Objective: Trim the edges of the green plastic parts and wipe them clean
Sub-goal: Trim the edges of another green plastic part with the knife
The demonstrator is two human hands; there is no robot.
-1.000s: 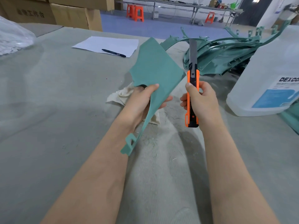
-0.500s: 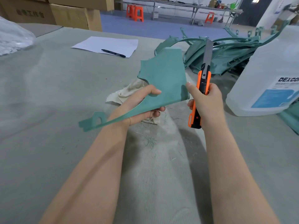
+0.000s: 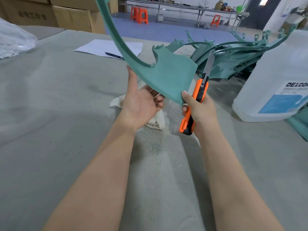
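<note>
Head view | left hand (image 3: 141,104) fingers curled on green part (image 3: 170,79) | right hand (image 3: 200,112) fingers clamped on knife (image 3: 200,90)

We see a matt, finely grained face on the green plastic part (image 3: 166,77), with a smoother raised rim. The utility knife (image 3: 198,95) pairs a glossy orange plastic body with black inserts and a dull grey metal blade (image 3: 209,64). The table cover (image 3: 50,114) is coarse, ribbed grey cloth, flecked with thin green shavings (image 3: 153,145). We make out off-white woven cloth in the rag (image 3: 155,120), translucent white plastic in the jug (image 3: 275,72), smooth white paper in the sheet (image 3: 106,47), and matt brown cardboard in the boxes (image 3: 71,17).
</note>
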